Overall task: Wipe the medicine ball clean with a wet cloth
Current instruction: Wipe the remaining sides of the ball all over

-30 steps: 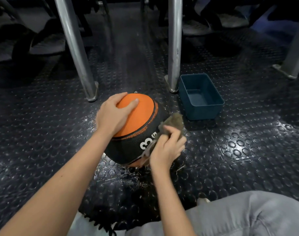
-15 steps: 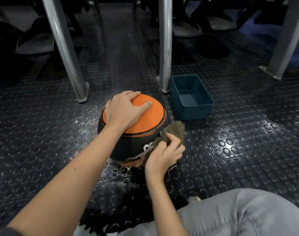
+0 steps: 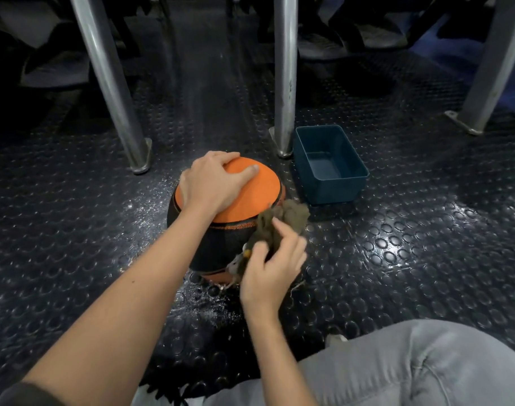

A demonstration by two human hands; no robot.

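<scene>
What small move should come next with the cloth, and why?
Probably drag the cloth down across the black band: the right hand holds it against the right side of the medicine ball while the left hand steadies the orange top.

place: looks like a gym or training room | floor: dark rubber floor point(image 3: 396, 244) with raised round studs, wet and shiny in patches | frame: bare metal posts point(image 3: 285, 74) standing on foot plates | gear: orange and black medicine ball point(image 3: 250, 194) on the floor | extra: blue plastic tub point(image 3: 332, 191) just beside one post
</scene>
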